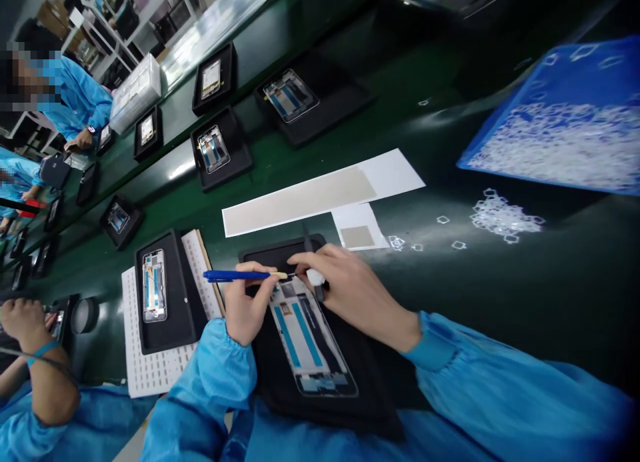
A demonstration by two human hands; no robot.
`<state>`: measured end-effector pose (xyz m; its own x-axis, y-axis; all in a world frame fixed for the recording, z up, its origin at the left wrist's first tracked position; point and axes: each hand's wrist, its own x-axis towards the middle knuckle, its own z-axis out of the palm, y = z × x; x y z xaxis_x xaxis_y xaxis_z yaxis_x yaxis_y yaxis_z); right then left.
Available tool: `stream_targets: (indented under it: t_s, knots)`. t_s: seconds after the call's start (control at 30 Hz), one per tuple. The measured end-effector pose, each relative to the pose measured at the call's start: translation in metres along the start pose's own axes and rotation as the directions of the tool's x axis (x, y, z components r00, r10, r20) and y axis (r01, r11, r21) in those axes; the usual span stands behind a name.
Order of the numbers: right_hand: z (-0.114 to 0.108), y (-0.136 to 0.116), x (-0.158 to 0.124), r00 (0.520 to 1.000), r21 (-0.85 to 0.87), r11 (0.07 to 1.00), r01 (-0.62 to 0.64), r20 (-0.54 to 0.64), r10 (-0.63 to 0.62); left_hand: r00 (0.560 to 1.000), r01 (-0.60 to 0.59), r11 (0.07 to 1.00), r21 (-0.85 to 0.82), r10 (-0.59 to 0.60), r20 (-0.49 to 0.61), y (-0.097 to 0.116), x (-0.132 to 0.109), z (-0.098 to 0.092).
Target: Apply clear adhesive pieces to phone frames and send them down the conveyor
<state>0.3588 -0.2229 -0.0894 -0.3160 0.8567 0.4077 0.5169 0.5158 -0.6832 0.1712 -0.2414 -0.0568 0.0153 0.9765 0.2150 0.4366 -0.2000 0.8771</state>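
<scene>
My left hand point(244, 310) pinches a blue pen-like tool point(237, 275) with a pale yellow tip, level above the top of a phone frame point(306, 339). This frame has two blue strips and lies in a black tray point(273, 382) in front of me. Over the frame's upper end, my right hand point(353, 287) is closed around a dark slim tool point(319, 290) that looks like tweezers. Something white point(315, 277) shows at its fingers; I cannot tell what it is. Both hands meet close to the pen's tip, where fine detail is too small to make out.
Beyond the tray lie white sheets with beige areas point(305, 194). Small clear outline pieces point(503, 217) form a pile at right, near a blue tray point(473, 157) full of them. Left, another phone tray point(183, 315) rests on a perforated white board point(133, 355). Co-workers sit along the left.
</scene>
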Motion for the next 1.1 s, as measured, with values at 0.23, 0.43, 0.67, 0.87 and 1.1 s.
stream_targets:
  t_s: [0.23, 0.43, 0.67, 0.87, 1.1]
  knots:
    - [0.0073, -0.0047, -0.0058, 0.998, -0.015, 0.999, 0.038, -0.044, -0.039, 0.986, -0.060, 0.978, 0.201, 0.027, 0.163, -0.0017, -0.0015, -0.0021]
    - [0.0055, -0.0030, -0.0059, 1.000, -0.023, 1.000, 0.020, -0.011, -0.020, 0.980, -0.095, 0.958, 0.272, 0.042, 0.195, 0.0007, -0.0026, -0.0017]
    - [0.0064, -0.0035, -0.0062, 0.999, -0.019, 1.000, 0.023, -0.028, -0.024, 0.974, -0.165, 0.920, 0.357, 0.094, 0.208, 0.0033, -0.0018, 0.0007]
    - [0.0042, -0.0044, -0.0054, 1.000, -0.011, 1.000, -0.017, 0.014, 0.018, 0.950, -0.267, 0.860, 0.435, 0.158, 0.270, 0.0060, -0.0046, 0.0020]
    - [0.0032, -0.0049, -0.0056, 1.000, 0.001, 1.000, -0.024, 0.016, 0.024, 0.931, -0.338, 0.826, 0.452, 0.223, 0.288, 0.0065, -0.0080, 0.0038]
